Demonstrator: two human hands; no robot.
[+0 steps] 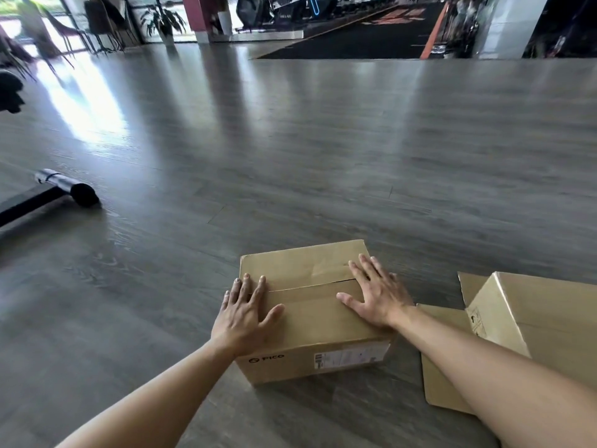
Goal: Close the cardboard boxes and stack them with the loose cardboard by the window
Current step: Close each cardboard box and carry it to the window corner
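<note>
A brown cardboard box [310,318] with a white label on its near side sits on the floor in front of me, its top flaps folded down. My left hand [247,315] lies flat on the left end of the top, fingers spread. My right hand [376,294] lies flat on the right end, across the seam between the flaps. A second cardboard box [542,321] lies at the right edge. Flat loose cardboard [442,360] lies under and beside it on the floor.
Grey wood-look floor [290,156] stretches ahead. A black bar with a silver tube end [64,189] lies at the left. Windows, chairs and a potted plant [164,21] stand at the far left. A dark mat with gym equipment [355,37] is at the back.
</note>
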